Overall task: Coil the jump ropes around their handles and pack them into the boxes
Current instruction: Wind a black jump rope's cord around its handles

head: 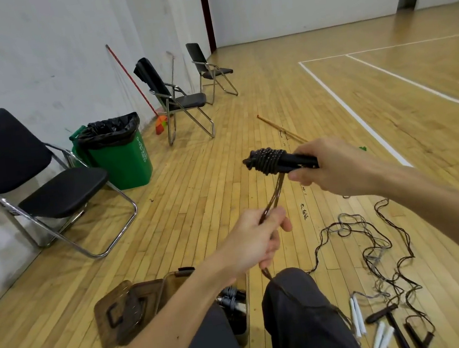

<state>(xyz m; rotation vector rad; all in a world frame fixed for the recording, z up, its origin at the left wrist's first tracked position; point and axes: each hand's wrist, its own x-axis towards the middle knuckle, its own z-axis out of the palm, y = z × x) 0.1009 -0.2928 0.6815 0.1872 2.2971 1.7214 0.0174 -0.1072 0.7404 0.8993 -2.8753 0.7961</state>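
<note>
My right hand (337,170) is clenched round a pair of black jump-rope handles (299,161), held level in front of me. A dark brown cord (268,159) is wound tightly round their left end. Strands of that cord drop to my left hand (255,241), whose fingers (278,217) pinch them. The slack trails over my right knee (292,296). Near left on the wooden floor (196,192) stands an open brown translucent plastic box (165,287) holding a bundled grey rope (232,300). Loose tangled ropes (376,245) lie on the floor at near right.
</note>
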